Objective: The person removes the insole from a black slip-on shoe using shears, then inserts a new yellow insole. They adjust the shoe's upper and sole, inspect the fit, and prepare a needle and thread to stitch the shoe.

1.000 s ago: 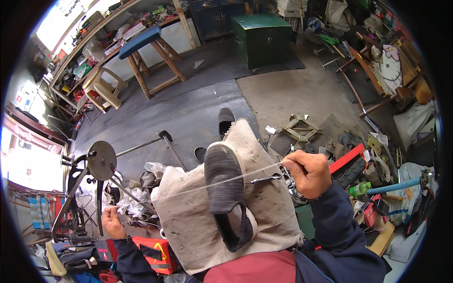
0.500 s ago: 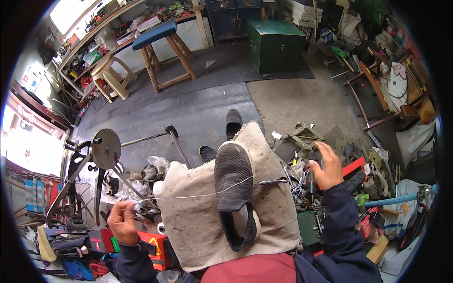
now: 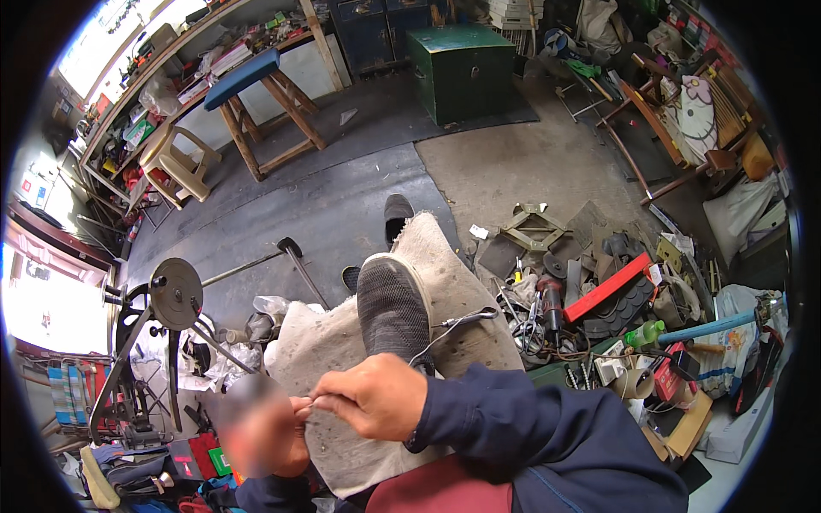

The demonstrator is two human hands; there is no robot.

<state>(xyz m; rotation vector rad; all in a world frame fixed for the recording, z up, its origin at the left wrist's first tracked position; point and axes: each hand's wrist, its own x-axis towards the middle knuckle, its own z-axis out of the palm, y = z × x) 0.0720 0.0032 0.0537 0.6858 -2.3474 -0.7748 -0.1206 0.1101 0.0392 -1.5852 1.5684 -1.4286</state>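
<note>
A dark grey knit slip-on shoe [image 3: 389, 303] with a pale sole lies on a stained beige cloth [image 3: 470, 350] over my lap. An awl-like tool with a metal handle [image 3: 469, 318] rests against the shoe's right side. Pale thread [image 3: 436, 339] runs from beside the tool toward my hands. My right hand [image 3: 376, 398] reaches across the shoe's heel end, its thumb and finger pinching the thread. My left hand [image 3: 295, 445], partly hidden by a blurred patch, meets the right fingertips, its fingers closed at the thread.
A hand-cranked machine with a round wheel [image 3: 177, 293] stands at the left. Another dark shoe [image 3: 398, 214] is on the floor ahead. To the right lie a red bar [image 3: 609, 287], an angle grinder [image 3: 552, 299] and loose tools. Farther off are a blue-topped stool [image 3: 244, 79] and a green chest [image 3: 466, 77].
My right hand, open at the right before, has crossed over the shoe to my left hand and pinched the thread. The view has shifted slightly.
</note>
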